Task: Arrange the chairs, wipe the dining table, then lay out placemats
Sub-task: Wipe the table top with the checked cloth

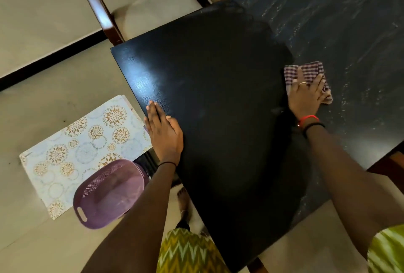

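One checked cloth (310,71) under flat right hand (306,95), left hand (164,132) flat on table (218,64)

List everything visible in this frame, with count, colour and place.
table: one, black, centre; smeared streaks at its far right
cloth: one, purple-and-white check, on the table under the right hand
placemats: a stack, count unclear, pale blue with gold flowers, on the floor left of the table
basket: one, purple, overlapping the placemats' near edge
chairs: two partly seen, brown wood with beige seats, at the table's far side
floor: beige with a black strip
foot: one, bare, by the table's near edge
left hand: flat on the table's left edge
right hand: pressing on the cloth, fingers spread
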